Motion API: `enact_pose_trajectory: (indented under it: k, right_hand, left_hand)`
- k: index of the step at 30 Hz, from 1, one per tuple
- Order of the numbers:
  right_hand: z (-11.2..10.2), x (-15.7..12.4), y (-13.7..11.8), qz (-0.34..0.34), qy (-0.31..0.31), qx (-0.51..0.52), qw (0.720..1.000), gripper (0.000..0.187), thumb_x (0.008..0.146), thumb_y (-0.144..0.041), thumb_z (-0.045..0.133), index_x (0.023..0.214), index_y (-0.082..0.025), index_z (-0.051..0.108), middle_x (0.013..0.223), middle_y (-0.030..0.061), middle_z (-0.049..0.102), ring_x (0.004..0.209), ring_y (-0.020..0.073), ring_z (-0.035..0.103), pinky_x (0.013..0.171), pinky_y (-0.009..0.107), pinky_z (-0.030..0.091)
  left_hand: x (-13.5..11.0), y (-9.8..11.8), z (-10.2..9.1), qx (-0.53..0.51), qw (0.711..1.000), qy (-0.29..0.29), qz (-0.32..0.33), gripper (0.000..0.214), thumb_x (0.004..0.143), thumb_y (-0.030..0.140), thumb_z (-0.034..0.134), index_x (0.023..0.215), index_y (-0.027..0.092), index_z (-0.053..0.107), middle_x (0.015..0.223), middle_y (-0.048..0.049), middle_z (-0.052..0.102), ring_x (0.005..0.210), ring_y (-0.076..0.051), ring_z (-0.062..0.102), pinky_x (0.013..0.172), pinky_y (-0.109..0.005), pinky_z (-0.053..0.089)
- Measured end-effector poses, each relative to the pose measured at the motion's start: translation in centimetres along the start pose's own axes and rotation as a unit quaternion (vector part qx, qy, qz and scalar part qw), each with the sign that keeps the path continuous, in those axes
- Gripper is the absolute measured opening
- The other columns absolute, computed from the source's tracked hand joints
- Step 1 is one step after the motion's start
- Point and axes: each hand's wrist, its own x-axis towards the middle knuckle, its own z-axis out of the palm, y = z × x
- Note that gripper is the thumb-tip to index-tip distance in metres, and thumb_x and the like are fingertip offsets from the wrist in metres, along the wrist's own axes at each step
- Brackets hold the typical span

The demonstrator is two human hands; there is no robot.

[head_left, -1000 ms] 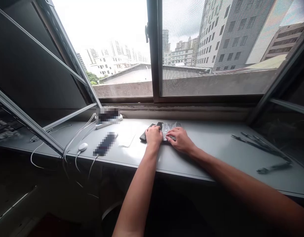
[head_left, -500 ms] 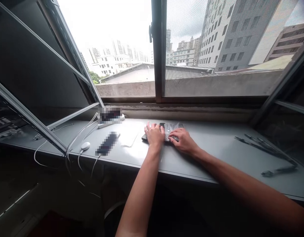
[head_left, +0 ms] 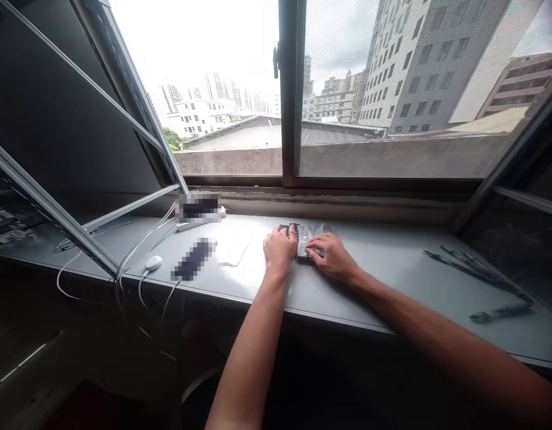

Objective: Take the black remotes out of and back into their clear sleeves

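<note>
Both my hands rest on a grey window-side desk (head_left: 374,280). My left hand (head_left: 279,248) is curled over a black remote control (head_left: 290,229), of which only the far end shows. Right beside it, my right hand (head_left: 330,255) presses its bent fingers onto a clear plastic bag (head_left: 312,232) that lies flat with something dark inside. The two hands almost touch.
To the left lie a thin white sheet (head_left: 233,249), a blurred dark device (head_left: 194,260), a white round charger puck (head_left: 153,262) with cables, and a white power strip (head_left: 199,218). Dark thin tools (head_left: 482,269) lie at the right. Window frames stand behind and at both sides.
My left hand spread its fingers half a second ago and has curled again over the remote, which now lies more hidden and closer to the bag. The right hand stays on the bag.
</note>
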Motion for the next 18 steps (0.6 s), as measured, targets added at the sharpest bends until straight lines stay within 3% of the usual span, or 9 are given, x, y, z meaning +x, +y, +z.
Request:
enact_pose_trajectory:
  k: [6,11,14,18]
  right_hand:
    - [0.1,0.1,0.0,-0.008,-0.008,-0.001,1.000,0.020,0.104,-0.035,0.067,0.105,-0.025,0.084,0.118,0.0103,0.082,0.122,0.0346,0.066,0.111,0.052,0.046]
    - [0.0,0.0,0.0,-0.001,-0.007,-0.010,1.000,0.020,0.103,-0.036,0.068,0.106,-0.026,0.084,0.121,0.0104,0.082,0.124,0.0362,0.065,0.114,0.057,0.042]
    - [0.0,-0.1,-0.1,0.004,-0.007,-0.008,1.000,0.020,0.102,-0.036,0.068,0.106,-0.026,0.084,0.122,0.0103,0.081,0.125,0.0362,0.065,0.115,0.058,0.041]
    - [0.0,-0.1,-0.3,0.005,-0.008,-0.001,1.000,0.019,0.102,-0.035,0.068,0.106,-0.026,0.084,0.121,0.0097,0.081,0.124,0.0350,0.066,0.116,0.057,0.039]
  left_hand:
    - [1.9,-1.9,-0.6,0.013,0.999,0.049,-0.020,0.054,0.114,0.051,0.035,0.126,0.027,0.081,0.153,-0.0101,0.068,0.152,-0.034,0.049,0.126,-0.053,0.036]
    - [4.2,-5.1,-0.5,0.077,0.995,0.029,-0.063,0.061,0.111,0.056,0.036,0.138,0.020,0.077,0.168,-0.0187,0.053,0.165,-0.040,0.029,0.130,-0.061,0.025]
    - [4.9,-6.5,-0.5,0.100,0.990,-0.004,-0.100,0.064,0.110,0.061,0.036,0.129,0.021,0.082,0.159,-0.0196,0.060,0.157,-0.040,0.043,0.127,-0.057,0.030]
    - [4.8,-6.9,-0.8,0.106,0.989,-0.022,-0.100,0.061,0.110,0.056,0.037,0.123,0.019,0.082,0.141,-0.0218,0.071,0.140,-0.037,0.059,0.120,-0.052,0.038]
